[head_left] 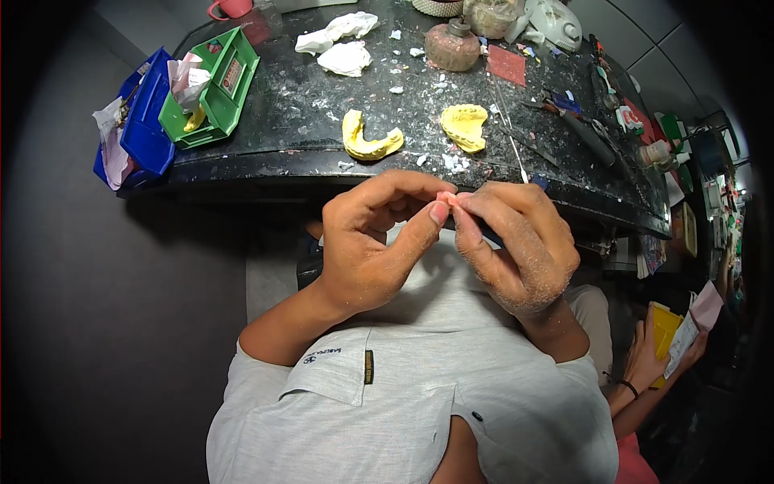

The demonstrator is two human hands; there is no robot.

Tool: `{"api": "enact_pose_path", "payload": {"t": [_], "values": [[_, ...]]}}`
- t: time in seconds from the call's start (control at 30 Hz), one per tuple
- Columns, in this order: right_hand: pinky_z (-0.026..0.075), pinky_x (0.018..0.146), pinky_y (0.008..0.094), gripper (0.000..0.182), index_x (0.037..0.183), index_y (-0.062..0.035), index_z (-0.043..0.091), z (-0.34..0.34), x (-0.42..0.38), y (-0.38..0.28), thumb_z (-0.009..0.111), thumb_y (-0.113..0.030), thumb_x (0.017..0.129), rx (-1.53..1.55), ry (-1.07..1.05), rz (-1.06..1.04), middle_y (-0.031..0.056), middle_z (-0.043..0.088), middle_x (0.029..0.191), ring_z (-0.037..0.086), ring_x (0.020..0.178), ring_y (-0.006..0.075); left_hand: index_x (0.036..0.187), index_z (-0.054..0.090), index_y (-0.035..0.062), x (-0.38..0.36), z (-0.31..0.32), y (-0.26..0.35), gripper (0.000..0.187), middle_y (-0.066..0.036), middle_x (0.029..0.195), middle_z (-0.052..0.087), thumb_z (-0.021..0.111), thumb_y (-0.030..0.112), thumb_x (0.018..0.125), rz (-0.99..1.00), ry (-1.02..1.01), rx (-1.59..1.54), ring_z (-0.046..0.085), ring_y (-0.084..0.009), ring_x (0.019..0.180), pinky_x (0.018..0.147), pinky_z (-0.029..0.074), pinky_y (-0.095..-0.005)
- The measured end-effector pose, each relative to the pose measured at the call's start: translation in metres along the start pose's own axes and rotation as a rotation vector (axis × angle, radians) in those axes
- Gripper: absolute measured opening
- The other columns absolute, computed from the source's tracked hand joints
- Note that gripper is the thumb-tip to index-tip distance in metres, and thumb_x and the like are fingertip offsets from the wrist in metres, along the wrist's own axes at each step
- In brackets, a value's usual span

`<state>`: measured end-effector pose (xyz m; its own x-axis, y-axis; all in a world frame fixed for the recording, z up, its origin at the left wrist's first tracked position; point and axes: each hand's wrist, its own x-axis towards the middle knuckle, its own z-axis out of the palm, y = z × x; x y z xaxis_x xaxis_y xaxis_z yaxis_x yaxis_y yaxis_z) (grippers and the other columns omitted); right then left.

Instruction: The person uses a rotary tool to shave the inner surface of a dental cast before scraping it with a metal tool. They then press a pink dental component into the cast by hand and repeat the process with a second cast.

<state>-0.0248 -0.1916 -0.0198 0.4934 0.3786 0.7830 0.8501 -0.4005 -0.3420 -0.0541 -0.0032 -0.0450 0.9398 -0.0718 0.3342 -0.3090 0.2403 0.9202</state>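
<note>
Between the fingertips of both hands is a small pink piece (447, 198), mostly covered, which looks like dental acrylic. My left hand (375, 246) pinches it from one side with thumb and index finger. From the other side my right hand (520, 242), dusted with pale powder, grips it too. Just beyond them, on the dark bench, lie two yellow dental casts: a U-shaped one (369, 143) on the left and a fuller arch (464, 127) on the right. Beside the latter is a long thin metal tool (509, 133) with a white tip.
Green (234, 85) and blue bins (149, 117) holding papers stand at the bench's left. Crumpled white tissue (345, 58), a glass burner (452, 47) and a red sheet (506, 65) lie farther back. At right, another person's hands (645, 355) hold a yellow box and papers.
</note>
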Motion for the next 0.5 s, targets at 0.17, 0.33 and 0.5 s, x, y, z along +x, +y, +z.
{"api": "enact_pose_path", "payload": {"t": [0.17,0.33,0.5], "values": [[0.058,0.064,0.0319,0.025,0.103,0.0024,0.075,0.0018,-0.0016,-0.0002,0.086,0.001,0.08,0.021,-0.002,-0.022,0.011,0.07,0.093,0.071,0.078,0.0221,0.113,0.07,-0.0055,0.0012,-0.0012,-0.0015,0.015,-0.009,0.098,0.074,0.069,0.003,0.1,-0.077,0.008,-0.076,0.069,-0.0077,0.083,0.069,0.055,-0.0207],[0.058,0.065,0.0318,0.025,0.103,0.0032,0.076,0.0005,-0.0002,0.001,0.086,0.001,0.08,0.022,-0.006,-0.046,0.0118,0.071,0.093,0.071,0.078,0.0222,0.111,0.071,-0.0042,0.002,-0.0016,-0.0037,0.014,-0.008,0.095,0.074,0.069,0.005,0.101,-0.077,0.013,-0.084,0.068,-0.0074,0.077,0.065,0.055,-0.0206],[0.058,0.065,0.032,0.025,0.103,0.004,0.075,-0.0018,0.0013,-0.0002,0.085,0.002,0.08,0.028,-0.016,-0.054,0.0122,0.071,0.094,0.071,0.079,0.0226,0.112,0.071,-0.0041,0.0009,-0.0004,-0.0039,0.015,-0.008,0.094,0.074,0.069,0.006,0.101,-0.052,0.024,-0.077,0.067,-0.0065,0.077,0.064,0.054,-0.0203]]}}
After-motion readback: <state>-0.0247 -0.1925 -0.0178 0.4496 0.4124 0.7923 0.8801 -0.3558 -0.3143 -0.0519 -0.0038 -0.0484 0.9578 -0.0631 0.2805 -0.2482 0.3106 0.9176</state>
